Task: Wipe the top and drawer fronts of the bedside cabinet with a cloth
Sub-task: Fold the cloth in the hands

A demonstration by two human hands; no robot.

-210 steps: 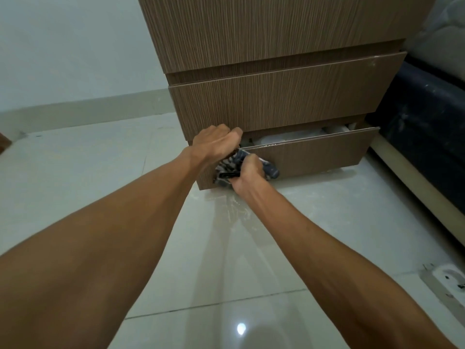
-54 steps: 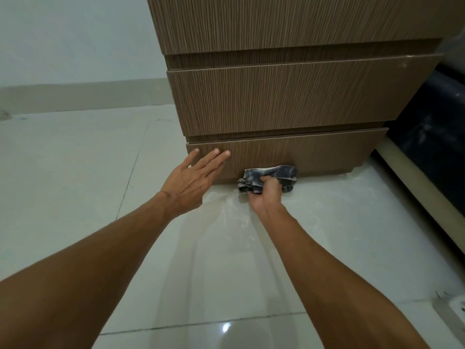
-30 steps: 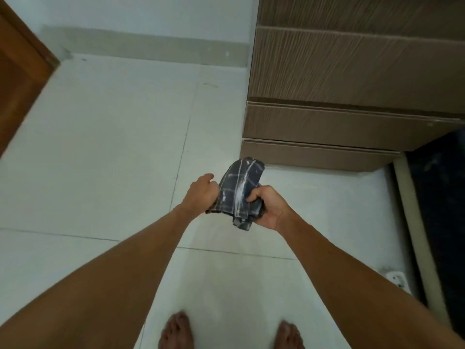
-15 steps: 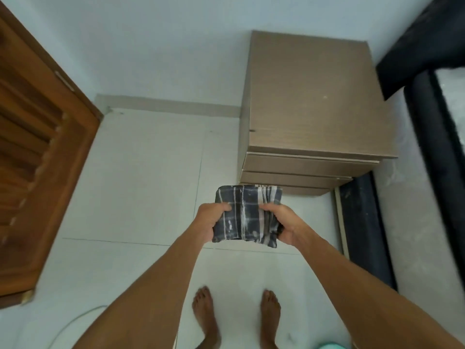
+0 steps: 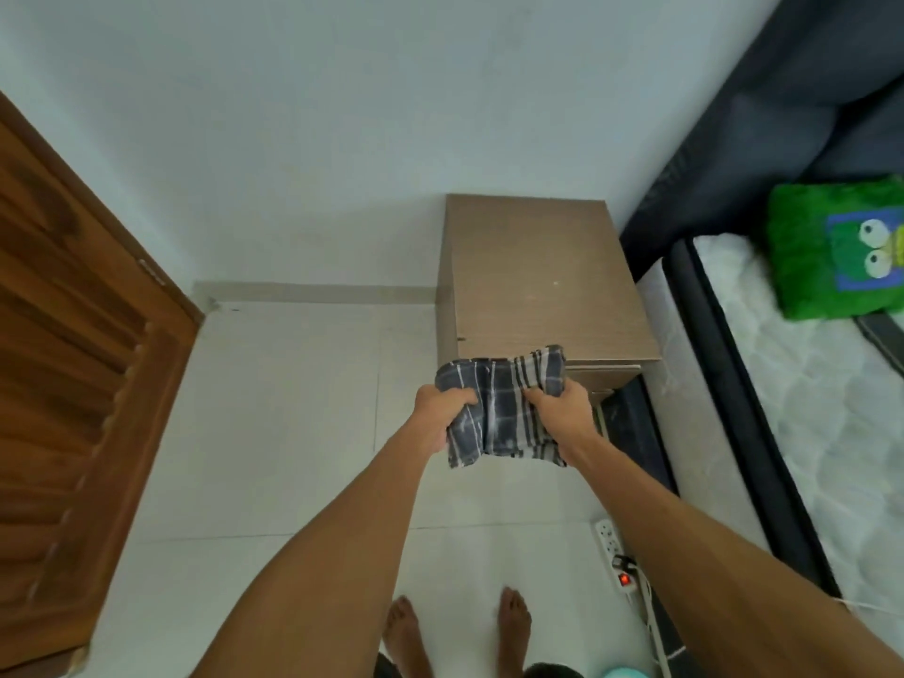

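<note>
The brown wood-grain bedside cabinet (image 5: 538,276) stands against the white wall, seen from above, its top bare. Only slivers of its drawer fronts (image 5: 604,376) show below the top's front edge. A dark grey plaid cloth (image 5: 504,408) is held in the air in front of the cabinet, partly hiding its front edge. My left hand (image 5: 440,415) grips the cloth's left side and my right hand (image 5: 562,413) grips its right side. The cloth hangs folded and bunched between them.
A wooden louvred door (image 5: 73,359) stands at the left. A bed with a white mattress (image 5: 807,408) and a green cushion (image 5: 836,247) lies to the right. A white power strip (image 5: 614,550) lies on the tiled floor near my bare feet (image 5: 455,628).
I have risen from crouching at the bottom drawer to standing. The cloth left the drawer front and both hands took hold of it, spreading it out. The view pulled back from the cabinet.
</note>
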